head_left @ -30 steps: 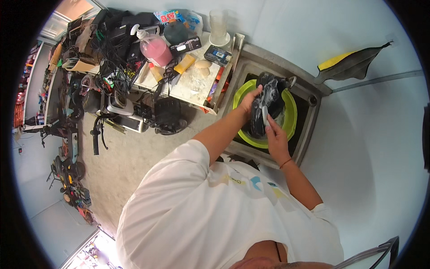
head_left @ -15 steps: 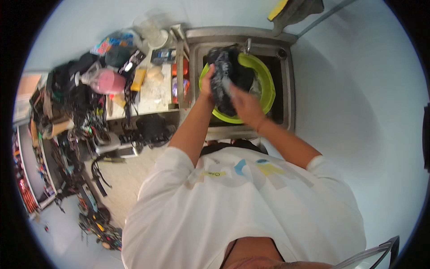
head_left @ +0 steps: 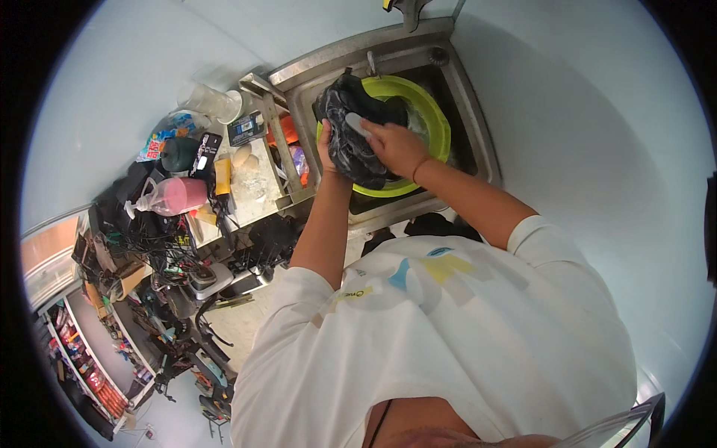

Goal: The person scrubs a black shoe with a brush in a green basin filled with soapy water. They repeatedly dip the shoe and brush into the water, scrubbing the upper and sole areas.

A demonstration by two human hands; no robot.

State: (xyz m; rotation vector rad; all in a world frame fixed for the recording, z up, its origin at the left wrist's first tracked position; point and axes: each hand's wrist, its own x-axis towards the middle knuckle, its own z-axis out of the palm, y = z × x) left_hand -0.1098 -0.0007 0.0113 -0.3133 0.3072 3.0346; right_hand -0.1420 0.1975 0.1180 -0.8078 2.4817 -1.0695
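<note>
Over a lime green basin (head_left: 444, 138) in the sink, a wet black fabric item (head_left: 349, 153) hangs bunched up, streaked with whitish suds. Its exact kind does not show. My left hand (head_left: 326, 148) grips its left edge, the fingers partly hidden behind the cloth. From the right, my right hand (head_left: 397, 149) clasps a pale oval block (head_left: 357, 124) and presses it against the upper face of the fabric. Whether this is soap or a brush I cannot tell. Part of the black fabric reaches into the basin, where sudsy water (head_left: 418, 127) is visible.
A metal sink (head_left: 478, 142) with a faucet (head_left: 373, 63) surrounds the basin, close to the right wall. At left, a cluttered counter (head_left: 258, 187) carries a pump bottle of pink liquid (head_left: 183, 196), a yellow box (head_left: 222, 176) and a clear plastic container (head_left: 216, 103). Cables and tools crowd farther left.
My view has turned and shifted, so the sink appears tilted. The right hand, blurred before, has moved up over the fabric with the pale block. The left hand keeps its grip.
</note>
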